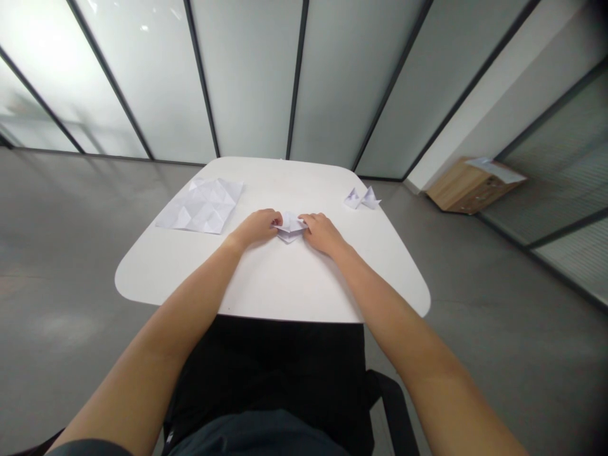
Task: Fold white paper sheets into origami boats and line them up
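A small piece of folded white paper [290,228] rests at the middle of the white table, between my two hands. My left hand [260,226] grips its left corner with curled fingers, the thumb side toward the paper. On the opposite side, my right hand [323,232] pinches the right corner. The paper has layered flaps, and a pointed part faces me. Parts of both corners are hidden by my fingers.
A creased, unfolded white sheet [203,206] lies at the table's left. Near the right edge stands a folded paper shape [362,198] with pointed ends. The white table [285,297] has rounded corners. A wooden cabinet [470,187] stands by the wall, and a black chair armrest [392,405] is at my right.
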The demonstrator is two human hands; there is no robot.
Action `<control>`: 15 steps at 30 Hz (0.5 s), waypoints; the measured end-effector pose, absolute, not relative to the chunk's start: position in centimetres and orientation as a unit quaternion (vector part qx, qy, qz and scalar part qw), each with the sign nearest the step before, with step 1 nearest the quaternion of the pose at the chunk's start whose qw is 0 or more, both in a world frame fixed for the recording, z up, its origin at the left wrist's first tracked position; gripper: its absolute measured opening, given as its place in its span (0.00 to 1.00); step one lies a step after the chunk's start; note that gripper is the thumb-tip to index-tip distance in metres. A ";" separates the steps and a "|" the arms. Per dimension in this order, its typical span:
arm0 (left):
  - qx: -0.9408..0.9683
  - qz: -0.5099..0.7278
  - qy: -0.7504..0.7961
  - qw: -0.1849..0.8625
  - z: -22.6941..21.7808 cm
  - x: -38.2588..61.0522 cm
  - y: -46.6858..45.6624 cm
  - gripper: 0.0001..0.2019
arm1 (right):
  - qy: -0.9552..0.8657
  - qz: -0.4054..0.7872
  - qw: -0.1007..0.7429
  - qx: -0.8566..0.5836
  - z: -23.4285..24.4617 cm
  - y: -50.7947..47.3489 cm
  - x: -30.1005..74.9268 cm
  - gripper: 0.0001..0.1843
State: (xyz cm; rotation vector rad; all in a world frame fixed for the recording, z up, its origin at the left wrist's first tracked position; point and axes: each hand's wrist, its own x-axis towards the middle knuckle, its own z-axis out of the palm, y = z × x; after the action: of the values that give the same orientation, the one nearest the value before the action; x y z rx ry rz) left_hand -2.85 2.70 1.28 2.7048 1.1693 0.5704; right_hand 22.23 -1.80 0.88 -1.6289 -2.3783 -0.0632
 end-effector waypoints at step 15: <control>0.915 0.164 0.333 0.154 0.8 -3.5 3.8 0.21 | -0.842 -0.007 0.180 -0.509 -0.2 -1.0 22.0 0.16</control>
State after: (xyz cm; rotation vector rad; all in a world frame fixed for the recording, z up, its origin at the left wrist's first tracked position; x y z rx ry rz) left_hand -3.55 3.79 0.82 2.6237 0.9556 0.4707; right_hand 21.97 -0.96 -0.25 -1.4388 -2.3776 -0.0206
